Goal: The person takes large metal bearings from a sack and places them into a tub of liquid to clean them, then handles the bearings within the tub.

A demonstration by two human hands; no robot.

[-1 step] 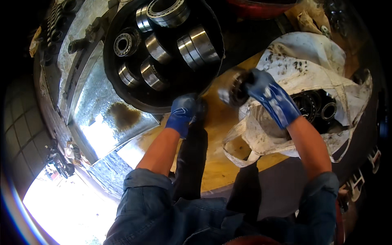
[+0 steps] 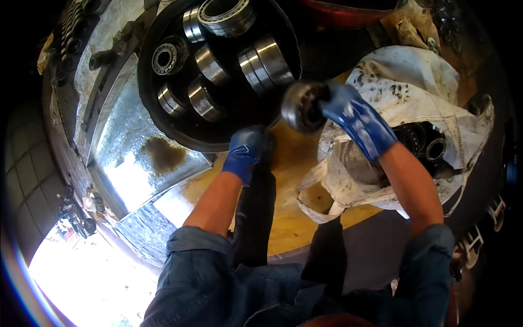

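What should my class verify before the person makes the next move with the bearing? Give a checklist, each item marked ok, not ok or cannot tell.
1. Bearing in the right hand: ok, held up between pan and bag.
2. Firmness of that grip: cannot tell, the fingers are blurred.
3. Left hand at the near rim of the black pan: ok, though whether it grips is unclear.
4. Gloves on both hands: ok, both blue.
5. White bag open: ok, dark ring-shaped parts show inside.
6. Metal sheet clean: not ok, it bears a brown stain.
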